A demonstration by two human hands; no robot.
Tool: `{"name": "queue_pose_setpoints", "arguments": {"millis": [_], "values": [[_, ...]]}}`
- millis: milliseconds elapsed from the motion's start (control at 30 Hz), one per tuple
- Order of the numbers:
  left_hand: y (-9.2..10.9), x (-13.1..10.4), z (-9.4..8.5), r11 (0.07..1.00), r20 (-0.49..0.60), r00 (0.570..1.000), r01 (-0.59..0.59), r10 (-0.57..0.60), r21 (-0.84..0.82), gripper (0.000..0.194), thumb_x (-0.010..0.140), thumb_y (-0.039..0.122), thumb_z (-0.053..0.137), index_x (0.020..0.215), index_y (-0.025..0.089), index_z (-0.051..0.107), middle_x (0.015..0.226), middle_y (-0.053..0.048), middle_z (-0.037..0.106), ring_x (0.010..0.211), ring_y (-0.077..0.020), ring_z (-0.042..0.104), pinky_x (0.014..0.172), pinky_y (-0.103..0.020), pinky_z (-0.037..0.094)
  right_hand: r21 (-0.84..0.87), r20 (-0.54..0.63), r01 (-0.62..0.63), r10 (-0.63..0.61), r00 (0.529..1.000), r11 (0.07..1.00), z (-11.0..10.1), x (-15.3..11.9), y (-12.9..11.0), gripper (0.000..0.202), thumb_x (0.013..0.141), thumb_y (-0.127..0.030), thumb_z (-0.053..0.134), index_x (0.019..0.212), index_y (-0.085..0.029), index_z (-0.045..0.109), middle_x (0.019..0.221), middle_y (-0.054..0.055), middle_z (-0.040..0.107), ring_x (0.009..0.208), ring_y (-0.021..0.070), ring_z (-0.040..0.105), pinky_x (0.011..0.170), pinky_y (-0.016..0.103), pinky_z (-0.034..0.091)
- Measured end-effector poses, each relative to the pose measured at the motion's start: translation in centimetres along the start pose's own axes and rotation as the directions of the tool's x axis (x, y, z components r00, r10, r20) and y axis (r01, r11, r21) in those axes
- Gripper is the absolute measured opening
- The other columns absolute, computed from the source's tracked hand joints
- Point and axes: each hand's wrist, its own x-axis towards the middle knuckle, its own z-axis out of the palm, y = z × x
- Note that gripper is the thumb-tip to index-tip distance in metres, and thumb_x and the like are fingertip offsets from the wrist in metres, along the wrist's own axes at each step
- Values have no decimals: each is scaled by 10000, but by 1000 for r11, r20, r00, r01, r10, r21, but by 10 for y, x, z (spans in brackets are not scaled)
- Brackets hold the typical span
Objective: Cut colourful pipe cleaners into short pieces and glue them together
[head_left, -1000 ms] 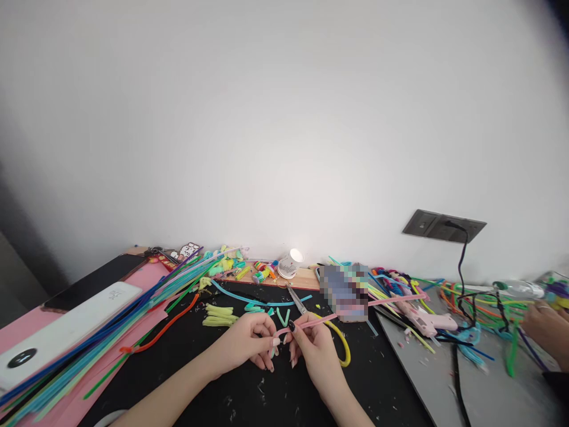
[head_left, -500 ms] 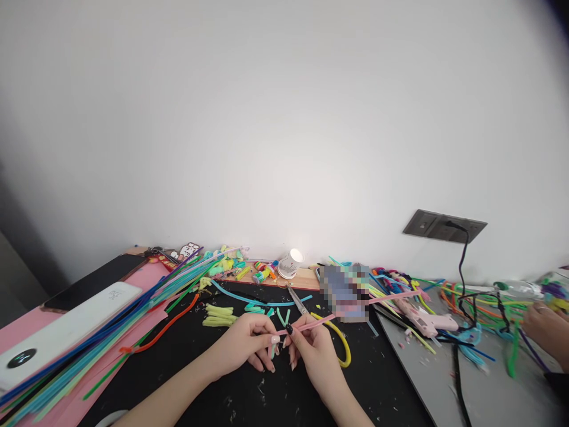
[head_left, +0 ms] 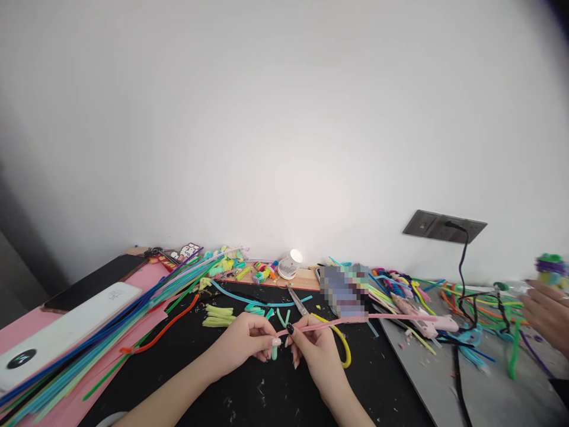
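A long pink pipe cleaner (head_left: 391,316) runs from my fingertips off to the right. Its near end is pinched by my left hand (head_left: 258,339), and a short mint-green piece (head_left: 274,351) hangs just below those fingertips. Close beside it, my right hand (head_left: 310,345) grips the same pink strip between thumb and forefinger. Scissors (head_left: 297,301) lie just beyond my right hand, and a curved yellow pipe cleaner (head_left: 345,347) rests to its right. Behind my left hand are pale yellow-green pieces (head_left: 219,315) and mint-green ones (head_left: 254,309).
Bundled pipe cleaners (head_left: 102,332) and a white box (head_left: 66,332) lie at left. A paper cup (head_left: 291,263) stands near the wall. A pink glue gun (head_left: 422,319) sits at right. Another person's hand (head_left: 547,314) is at far right, near a colourful object (head_left: 551,270).
The pink strip's far end has swung down and right, now reaching across the glue gun. My hands have barely shifted. The other person's hand has opened, and the colourful object is raised.
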Motion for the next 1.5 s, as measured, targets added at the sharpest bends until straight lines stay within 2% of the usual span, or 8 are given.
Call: {"name": "queue_pose_setpoints", "arguments": {"millis": [133, 267, 400, 633, 1067, 1367, 1500], "values": [[-2, 0, 1, 998, 39, 998, 50, -48, -35, 217, 689, 325, 670, 705, 124, 592, 564, 1, 619, 519, -106, 560, 530, -232, 489, -10, -5, -8, 8, 1000, 1000, 1, 0, 1, 233, 765, -324, 610, 663, -159, 482, 523, -32, 569, 334, 51, 440, 335, 161, 364], [1, -2, 1, 999, 100, 994, 39, -38, -9, 208, 719, 326, 638, 712, 139, 548, 559, 17, 600, 496, -93, 539, 431, -171, 429, -52, 19, 3, -2, 1000, 999, 2, -1, 1, 242, 788, -350, 581, 679, -161, 476, 528, -38, 549, 345, 51, 442, 337, 157, 358], [5, -5, 2, 998, 185, 981, 63, -62, -1, 213, 777, 349, 566, 748, 153, 489, 622, 1, 640, 417, -72, 532, 389, -157, 390, -69, 59, 16, -11, 998, 997, 4, -3, 1, 240, 817, -383, 539, 740, -170, 462, 557, -46, 539, 355, 49, 447, 339, 152, 351], [-3, -4, 3, 993, 255, 961, 117, -105, -32, 211, 794, 354, 537, 773, 175, 426, 600, 6, 637, 395, -110, 590, 405, -186, 431, -67, 137, -19, 28, 990, 998, 5, -2, 5, 289, 797, -436, 553, 747, -172, 447, 594, -35, 559, 341, 39, 430, 320, 147, 319], [-5, -2, 3, 993, 213, 973, 105, -91, -56, 214, 767, 337, 585, 766, 157, 469, 615, -3, 639, 464, -134, 634, 427, -196, 465, -89, 125, -28, 39, 991, 996, 3, -2, 8, 330, 774, -474, 565, 716, -175, 438, 553, -39, 552, 330, 43, 424, 317, 149, 318], [-1, -3, 5, 994, 148, 984, 106, -100, -28, 249, 717, 366, 636, 743, 148, 519, 636, -1, 641, 475, -125, 629, 435, -188, 452, -63, 89, -26, 32, 996, 998, 5, -4, 1, 293, 789, -432, 563, 725, -172, 443, 558, -44, 539, 346, 46, 431, 328, 152, 326], [-2, 0, 4, 996, 82, 993, 91, -89, -21, 254, 687, 368, 659, 746, 138, 570, 648, -2, 641, 506, -128, 633, 468, -200, 458, -62, 55, -10, 14, 998, 998, 5, -4, 2, 284, 789, -430, 564, 736, -174, 452, 535, -58, 516, 339, 48, 423, 329, 157, 330]]}}
